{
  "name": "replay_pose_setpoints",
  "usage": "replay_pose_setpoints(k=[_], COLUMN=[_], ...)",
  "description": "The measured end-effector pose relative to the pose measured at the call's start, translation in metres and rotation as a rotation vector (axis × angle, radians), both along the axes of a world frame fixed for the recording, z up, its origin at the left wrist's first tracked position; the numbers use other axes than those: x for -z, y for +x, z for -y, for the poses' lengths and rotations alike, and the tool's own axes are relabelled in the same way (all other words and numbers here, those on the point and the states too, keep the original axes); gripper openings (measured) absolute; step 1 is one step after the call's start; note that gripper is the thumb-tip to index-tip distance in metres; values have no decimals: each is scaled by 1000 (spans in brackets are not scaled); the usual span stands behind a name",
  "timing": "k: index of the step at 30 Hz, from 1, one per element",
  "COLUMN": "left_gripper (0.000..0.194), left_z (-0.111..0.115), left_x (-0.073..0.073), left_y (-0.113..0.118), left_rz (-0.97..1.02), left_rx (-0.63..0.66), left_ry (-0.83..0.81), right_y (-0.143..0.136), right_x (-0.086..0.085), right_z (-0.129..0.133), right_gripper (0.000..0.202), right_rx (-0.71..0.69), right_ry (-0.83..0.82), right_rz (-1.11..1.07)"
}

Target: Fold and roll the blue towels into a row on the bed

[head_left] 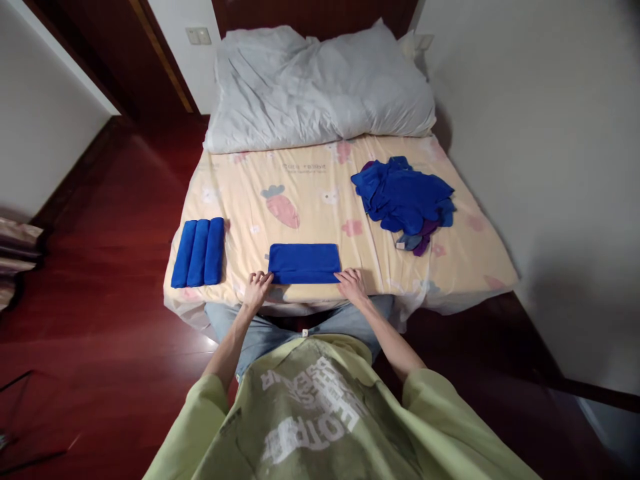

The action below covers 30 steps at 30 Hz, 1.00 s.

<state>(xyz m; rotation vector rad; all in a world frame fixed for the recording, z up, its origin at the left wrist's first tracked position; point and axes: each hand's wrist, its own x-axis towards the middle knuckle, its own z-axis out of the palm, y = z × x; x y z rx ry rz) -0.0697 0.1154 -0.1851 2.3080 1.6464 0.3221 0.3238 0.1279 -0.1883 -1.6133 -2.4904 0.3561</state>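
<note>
A blue towel [304, 257] lies flat near the front edge of the bed, its near edge folded over into a narrow strip. My left hand [257, 289] pinches the left end of that strip, fingers curled. At the opposite end, my right hand [352, 285] grips the fold between thumb and fingers. Three rolled blue towels [199, 252] rest side by side to the left. A loose heap of blue cloths [407, 197], with some purple among them, is on the right side of the bed.
The bed has a pale yellow sheet [240, 193] printed with carrots and rabbits. A bulky white quilt [320, 87] lies across its far end. A wall [540, 133] runs along the right, and dark red floor [115, 267] shows on the left.
</note>
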Motion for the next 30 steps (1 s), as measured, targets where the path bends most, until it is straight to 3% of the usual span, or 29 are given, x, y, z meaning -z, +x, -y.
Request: replay_pose_setpoints(k=[5,12,15,20,30], left_gripper=[49,46,41,39,32], left_z=[24,9,3,-4,-17], left_x=[13,12,12,9,3], left_y=[-1,-5,-7,-5,-4], left_rz=[20,204,270,289,253], left_rx=[-94,-161,-227,-376,-429], left_ry=[-14,-59,-94,-174,-190], right_y=[-1,9,15,14,5], right_x=[10,10,12,18,18], right_z=[18,5,-4,-19,-37], right_gripper=[49,55,53,32,29], right_rx=[45,-121,-29,190,361], right_ry=[3,-32,-69,-141,-246], right_rz=[-40,-179,-250,-296,-320])
